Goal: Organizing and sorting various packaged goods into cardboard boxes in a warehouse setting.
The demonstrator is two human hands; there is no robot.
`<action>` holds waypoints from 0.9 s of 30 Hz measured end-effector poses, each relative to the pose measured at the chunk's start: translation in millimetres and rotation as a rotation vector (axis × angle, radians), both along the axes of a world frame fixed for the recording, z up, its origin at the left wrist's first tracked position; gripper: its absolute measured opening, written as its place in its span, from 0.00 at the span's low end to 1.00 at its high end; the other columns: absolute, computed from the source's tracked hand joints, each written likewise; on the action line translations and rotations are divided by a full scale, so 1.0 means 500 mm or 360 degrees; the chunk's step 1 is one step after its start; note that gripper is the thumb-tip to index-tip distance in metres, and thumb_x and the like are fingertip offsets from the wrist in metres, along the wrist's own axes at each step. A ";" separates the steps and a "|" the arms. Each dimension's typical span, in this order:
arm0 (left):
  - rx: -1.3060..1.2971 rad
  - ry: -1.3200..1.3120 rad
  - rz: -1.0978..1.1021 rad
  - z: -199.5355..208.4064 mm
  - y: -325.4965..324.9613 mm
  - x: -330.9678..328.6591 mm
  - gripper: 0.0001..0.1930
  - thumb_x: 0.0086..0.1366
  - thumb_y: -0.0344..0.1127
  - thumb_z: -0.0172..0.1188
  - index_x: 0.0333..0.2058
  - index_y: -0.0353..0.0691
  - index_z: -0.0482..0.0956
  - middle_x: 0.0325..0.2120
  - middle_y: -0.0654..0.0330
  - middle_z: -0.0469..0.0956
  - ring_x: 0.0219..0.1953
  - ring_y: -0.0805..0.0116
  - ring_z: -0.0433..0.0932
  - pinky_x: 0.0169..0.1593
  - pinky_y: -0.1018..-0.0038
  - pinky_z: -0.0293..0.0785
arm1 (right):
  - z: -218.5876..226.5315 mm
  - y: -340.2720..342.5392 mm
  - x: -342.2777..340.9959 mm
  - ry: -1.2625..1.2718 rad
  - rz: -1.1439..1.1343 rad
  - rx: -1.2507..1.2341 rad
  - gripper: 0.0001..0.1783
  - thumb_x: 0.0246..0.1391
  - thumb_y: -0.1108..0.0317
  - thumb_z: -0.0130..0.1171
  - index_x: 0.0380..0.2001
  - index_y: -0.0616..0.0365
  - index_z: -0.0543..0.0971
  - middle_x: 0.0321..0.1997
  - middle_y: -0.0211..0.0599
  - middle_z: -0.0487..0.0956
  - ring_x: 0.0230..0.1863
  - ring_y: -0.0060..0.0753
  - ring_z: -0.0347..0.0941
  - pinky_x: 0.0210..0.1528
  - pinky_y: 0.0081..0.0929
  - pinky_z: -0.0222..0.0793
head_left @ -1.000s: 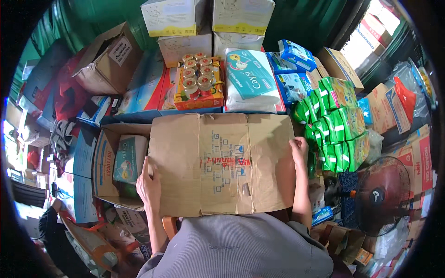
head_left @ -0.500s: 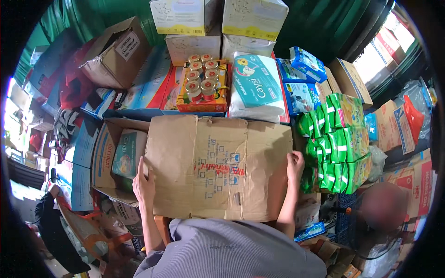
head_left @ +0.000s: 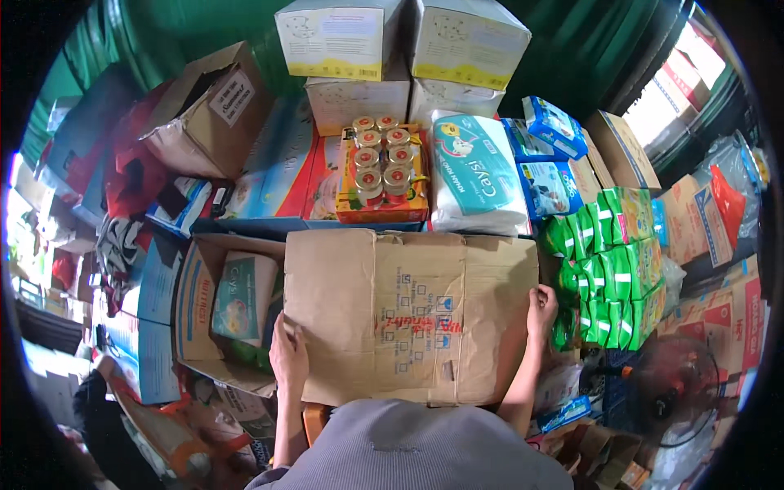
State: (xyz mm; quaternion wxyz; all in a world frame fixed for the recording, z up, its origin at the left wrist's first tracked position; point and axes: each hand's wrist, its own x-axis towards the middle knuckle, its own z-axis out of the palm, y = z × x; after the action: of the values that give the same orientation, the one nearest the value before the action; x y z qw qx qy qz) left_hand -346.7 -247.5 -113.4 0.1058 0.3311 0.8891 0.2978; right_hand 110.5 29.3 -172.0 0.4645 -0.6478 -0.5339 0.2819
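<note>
A flattened brown cardboard sheet [head_left: 335,327] with fold lines and printed marks lies in front of me. My left hand [head_left: 289,353] holds its left edge, with thumb and fingers at the rim. At the right edge, my right hand [head_left: 541,312] grips it with bent fingers. To the left of the sheet is an open carton [head_left: 194,302]. Inside the carton stands a white and teal tissue pack [head_left: 242,298], with something green low beside it. The sheet covers whatever lies beneath it.
Gold-lidded jars [head_left: 384,159] on an orange box, a large tissue pack [head_left: 478,175] and stacked white cartons [head_left: 469,41] stand beyond. Green packets [head_left: 612,273] are piled at right, near a fan [head_left: 674,384]. Another person's dark sleeve [head_left: 94,408] shows at lower left.
The whole view has shifted, so things appear lower and farther right. My left hand's outstretched index finger has bent at the sheet's edge. The right hand keeps its grip.
</note>
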 end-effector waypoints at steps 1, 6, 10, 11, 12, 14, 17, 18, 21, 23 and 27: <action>0.0092 0.0046 -0.0055 -0.004 0.004 -0.002 0.29 0.72 0.35 0.58 0.68 0.40 0.64 0.32 0.52 0.77 0.31 0.57 0.76 0.40 0.61 0.74 | 0.002 -0.005 0.000 -0.0037 0.0027 0.0020 0.10 0.64 0.72 0.61 0.45 0.66 0.78 0.35 0.32 0.81 0.36 0.20 0.75 0.41 0.21 0.72; 0.0120 -0.0122 -0.0066 -0.011 0.017 -0.019 0.29 0.71 0.32 0.57 0.69 0.39 0.62 0.31 0.52 0.75 0.31 0.58 0.75 0.40 0.61 0.74 | -0.001 -0.008 -0.008 -0.0088 -0.0072 -0.0034 0.10 0.64 0.71 0.62 0.44 0.65 0.79 0.35 0.32 0.82 0.36 0.19 0.75 0.41 0.21 0.72; 0.0137 -0.0016 -0.0110 -0.007 0.032 -0.014 0.33 0.70 0.32 0.57 0.71 0.41 0.58 0.46 0.44 0.77 0.44 0.47 0.79 0.48 0.57 0.75 | -0.012 -0.005 0.000 -0.0115 -0.0106 0.0035 0.12 0.65 0.67 0.60 0.45 0.65 0.78 0.36 0.41 0.83 0.37 0.31 0.79 0.42 0.29 0.74; 0.0221 0.0246 -0.0190 -0.007 0.037 -0.007 0.33 0.70 0.33 0.56 0.72 0.41 0.57 0.53 0.42 0.76 0.49 0.43 0.78 0.52 0.56 0.75 | -0.015 -0.002 0.004 -0.0144 -0.0041 0.0012 0.12 0.65 0.67 0.60 0.45 0.65 0.78 0.36 0.41 0.83 0.37 0.31 0.79 0.42 0.29 0.74; 0.0156 -0.0069 -0.0077 -0.006 0.038 -0.002 0.34 0.70 0.34 0.56 0.73 0.41 0.55 0.60 0.39 0.71 0.56 0.38 0.74 0.56 0.53 0.73 | -0.018 0.002 0.010 -0.0167 -0.0023 -0.0006 0.12 0.65 0.67 0.60 0.46 0.65 0.78 0.37 0.41 0.83 0.37 0.30 0.78 0.42 0.29 0.74; 0.0090 0.0047 0.0016 -0.008 0.047 0.014 0.35 0.70 0.33 0.56 0.73 0.41 0.54 0.56 0.40 0.73 0.53 0.39 0.75 0.54 0.55 0.73 | -0.021 0.016 0.024 -0.0224 0.0065 0.0010 0.12 0.65 0.68 0.60 0.47 0.65 0.78 0.37 0.40 0.82 0.38 0.29 0.78 0.42 0.29 0.74; 0.0016 -0.0016 0.0164 -0.005 0.063 0.034 0.36 0.68 0.32 0.58 0.72 0.41 0.55 0.54 0.42 0.73 0.54 0.40 0.74 0.56 0.56 0.72 | -0.022 0.032 0.031 -0.0067 0.0091 -0.0041 0.14 0.65 0.67 0.61 0.49 0.66 0.78 0.39 0.40 0.83 0.38 0.29 0.78 0.44 0.28 0.74; -0.0021 -0.0011 0.0201 0.000 0.066 0.037 0.36 0.67 0.30 0.58 0.72 0.40 0.56 0.54 0.43 0.72 0.54 0.41 0.73 0.57 0.57 0.70 | -0.020 0.037 0.027 -0.0099 0.0148 -0.0032 0.14 0.65 0.67 0.61 0.49 0.66 0.78 0.39 0.40 0.83 0.38 0.29 0.78 0.44 0.28 0.74; 0.0200 0.0341 0.0156 0.022 0.087 0.055 0.37 0.63 0.28 0.60 0.71 0.40 0.59 0.57 0.47 0.71 0.58 0.43 0.71 0.63 0.56 0.64 | 0.006 0.033 0.007 -0.0038 0.0080 -0.0012 0.17 0.65 0.65 0.61 0.50 0.67 0.77 0.43 0.46 0.82 0.42 0.39 0.79 0.49 0.33 0.75; 0.0415 0.0399 0.0037 0.045 0.109 0.064 0.35 0.60 0.26 0.60 0.67 0.40 0.66 0.59 0.49 0.72 0.61 0.44 0.70 0.66 0.55 0.60 | 0.031 0.021 -0.019 -0.0460 -0.0023 0.0033 0.20 0.64 0.63 0.61 0.51 0.67 0.76 0.48 0.53 0.81 0.49 0.52 0.78 0.55 0.41 0.73; 0.0504 0.0879 -0.0253 0.089 0.174 0.110 0.29 0.58 0.22 0.57 0.61 0.38 0.75 0.60 0.47 0.73 0.65 0.45 0.68 0.68 0.56 0.61 | 0.082 0.001 -0.078 -0.0786 -0.0080 0.0230 0.24 0.63 0.62 0.61 0.57 0.65 0.74 0.57 0.57 0.76 0.59 0.58 0.72 0.63 0.47 0.66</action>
State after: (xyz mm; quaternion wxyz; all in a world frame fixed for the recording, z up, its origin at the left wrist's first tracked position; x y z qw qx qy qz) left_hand -291.4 -160.7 -68.7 -0.1692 0.4801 0.7982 0.3222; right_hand 71.3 29.8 -131.0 0.3721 -0.6752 -0.6337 0.0648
